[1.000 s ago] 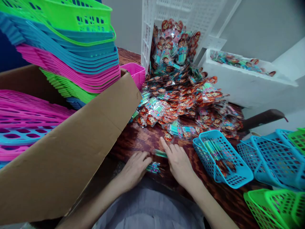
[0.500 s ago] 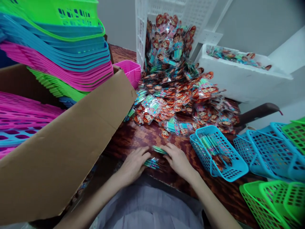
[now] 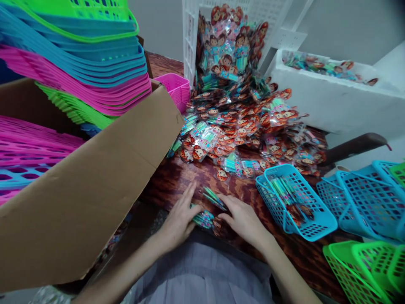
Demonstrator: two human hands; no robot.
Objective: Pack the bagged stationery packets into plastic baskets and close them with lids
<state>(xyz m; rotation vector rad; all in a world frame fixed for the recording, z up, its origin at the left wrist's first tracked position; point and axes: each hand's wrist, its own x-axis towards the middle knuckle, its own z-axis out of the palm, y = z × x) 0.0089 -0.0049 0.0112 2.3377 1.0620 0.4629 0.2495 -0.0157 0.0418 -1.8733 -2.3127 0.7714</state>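
Two small bunches of flat clear-wrapped packets, green and blue with printed cartoon heads, lie on the dark wood-grain table in front of me. My left hand (image 3: 181,216) is at the left end of the lower bunch (image 3: 203,218), its fingers stretched forward and thumb spread towards the packets. Beside the right end of the upper bunch (image 3: 214,197) is my right hand (image 3: 246,218). Its fingertips touch those packets, and its thumb is apart, near the lower bunch's brown printed heads. Neither hand is closed round a bunch.
A large heap of similar packets (image 3: 234,126) spreads out from a tipped white crate (image 3: 189,46). On the right stand a blue basket (image 3: 319,219) holding packets, more blue baskets and green baskets (image 3: 344,266). A cardboard box (image 3: 104,181) with stacked baskets fills the left.
My left fingers have straightened and spread. My right thumb has moved away from its fingers, down towards the lower bunch. Both bunches are more exposed, and the view has shifted slightly.
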